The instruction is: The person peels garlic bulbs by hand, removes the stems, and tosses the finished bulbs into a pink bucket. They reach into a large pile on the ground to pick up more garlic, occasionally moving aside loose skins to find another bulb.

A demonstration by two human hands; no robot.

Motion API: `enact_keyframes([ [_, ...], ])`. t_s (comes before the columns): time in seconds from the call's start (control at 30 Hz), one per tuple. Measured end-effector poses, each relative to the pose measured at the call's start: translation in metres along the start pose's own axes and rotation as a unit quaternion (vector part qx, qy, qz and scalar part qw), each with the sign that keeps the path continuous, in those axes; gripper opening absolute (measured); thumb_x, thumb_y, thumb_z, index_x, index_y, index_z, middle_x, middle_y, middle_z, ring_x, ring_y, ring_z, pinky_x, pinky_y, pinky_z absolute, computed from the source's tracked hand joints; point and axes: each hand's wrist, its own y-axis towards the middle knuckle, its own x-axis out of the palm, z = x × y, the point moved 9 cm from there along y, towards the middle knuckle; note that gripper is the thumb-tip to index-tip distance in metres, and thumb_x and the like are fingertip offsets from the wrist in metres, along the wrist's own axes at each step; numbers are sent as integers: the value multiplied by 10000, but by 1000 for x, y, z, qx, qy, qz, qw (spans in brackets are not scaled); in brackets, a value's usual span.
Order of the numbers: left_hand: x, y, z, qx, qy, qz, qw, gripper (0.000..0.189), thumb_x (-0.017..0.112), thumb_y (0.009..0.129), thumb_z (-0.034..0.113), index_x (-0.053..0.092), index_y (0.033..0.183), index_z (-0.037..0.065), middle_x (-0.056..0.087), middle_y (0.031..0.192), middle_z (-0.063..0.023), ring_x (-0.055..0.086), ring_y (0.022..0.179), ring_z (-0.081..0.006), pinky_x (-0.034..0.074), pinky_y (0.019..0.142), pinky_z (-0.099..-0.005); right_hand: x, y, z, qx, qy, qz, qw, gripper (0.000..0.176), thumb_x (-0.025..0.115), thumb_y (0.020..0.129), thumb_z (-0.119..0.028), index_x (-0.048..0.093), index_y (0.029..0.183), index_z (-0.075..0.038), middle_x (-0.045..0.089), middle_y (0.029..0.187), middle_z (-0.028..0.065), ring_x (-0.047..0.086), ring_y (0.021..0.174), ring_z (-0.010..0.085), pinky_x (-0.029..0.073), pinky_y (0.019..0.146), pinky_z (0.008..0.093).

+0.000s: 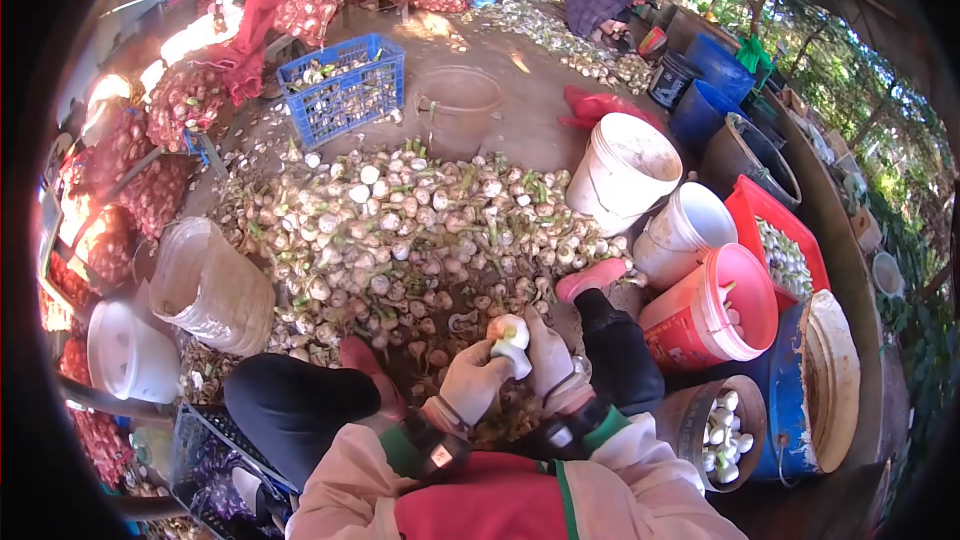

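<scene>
Left hand [472, 378] and right hand [550, 355] closed round one garlic bulb [508, 335] | step: apparently skinning | bucket of peeled bulbs [682, 418] near right knee

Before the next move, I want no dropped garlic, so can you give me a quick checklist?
1. Grip: left hand and right hand both hold the bulb: ok.
2. Both hands gloved: ok.
3. Tool in either grip: cannot tell.
4. The pile lies just ahead of the knees: ok.
5. The bowl at the right has room left: ok.
</scene>
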Motion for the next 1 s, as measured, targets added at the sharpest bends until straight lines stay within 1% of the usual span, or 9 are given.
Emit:
enact_keyframes([
  [0.23, 2, 6, 14, 98, 293, -123, 943, 211, 578, 877, 150, 623, 1034, 16, 659, 848, -44, 619, 778, -139, 499, 707, -276, 37, 4, 7, 69, 199, -53, 976, 438, 572, 930, -190, 455, 1329, -52, 620, 1043, 116, 607, 965, 178, 497, 823, 326],
  [0.3, -19, 2, 9, -18, 99, -154, 983, 174, 557, 891, 164, 604, 997, 35, 624, 796, -26, 594, 711, -102, 484, 612, -251, 20, -5, -31, -132, -181, -64, 972, 336, 512, 940, -157, 500, 1256, -45, 626, 1014, 106, 632, 923, 184, 512, 798, 317],
  [0.37, -75, 4, 54, 45, -403, 123, 906, 171, 520, 961, 248, 566, 920, 89, 589, 730, -16, 561, 596, -116, 452, 497, -228, 15, -11, -6, 18, 116, -89, 989, 292, 462, 934, -93, 514, 1214, -33, 634, 984, 128, 649, 862, 245, 525, 785, 348],
  [0.4, -140, 35, 56, 195, -479, -25, 856, 183, 499, 973, 242, 562, 964, 70, 563, 739, -3, 538, 624, -102, 456, 569, -220, 20, -13, 9, 153, 379, -92, 908, 267, 454, 916, -41, 535, 1170, -18, 617, 1016, 157, 632, 896, 312, 518, 813, 382],
  [0.57, -54, -9, 47, 185, 92, 87, 975, 358, 613, 837, -22, 476, 1163, 34, 569, 964, -19, 567, 840, -102, 486, 694, -248, 44, -7, -2, -32, 47, -29, 998, 292, 477, 978, -188, 493, 1220, -25, 589, 1106, 138, 586, 1021, 326, 478, 858, 374],
  [0.7, -55, -25, 40, 141, 0, 83, 986, 229, 658, 816, 7, 538, 1010, 22, 615, 843, -52, 601, 776, -166, 492, 673, -278, 53, -16, -38, -83, 14, 1, 996, 278, 519, 968, -237, 579, 1127, -18, 628, 996, 95, 611, 944, 207, 485, 821, 327],
  [0.83, -40, -47, 75, 394, 372, 36, 840, 117, 638, 809, 32, 577, 909, 25, 608, 933, -141, 624, 787, -275, 502, 740, -340, 40, -37, -19, 175, 4, -31, 984, 263, 571, 951, -226, 626, 1084, -7, 653, 837, 36, 616, 734, 81, 499, 659, 245],
  [0.93, -12, -58, 76, 438, 480, -32, 759, 99, 616, 812, 55, 519, 810, 38, 624, 841, -141, 640, 787, -287, 513, 717, -360, 28, -31, -20, 47, 28, 10, 998, 178, 610, 917, -88, 640, 1072, -4, 640, 777, 5, 575, 651, 52, 477, 593, 210],
  [1.0, -44, -46, 104, 330, 233, 12, 915, 69, 525, 847, -3, 544, 825, 59, 613, 777, -95, 616, 729, -202, 488, 621, -306, 19, -37, -40, -78, -32, -12, 996, 180, 596, 909, -6, 631, 1086, 4, 631, 831, 2, 550, 688, 47, 470, 630, 210],
])
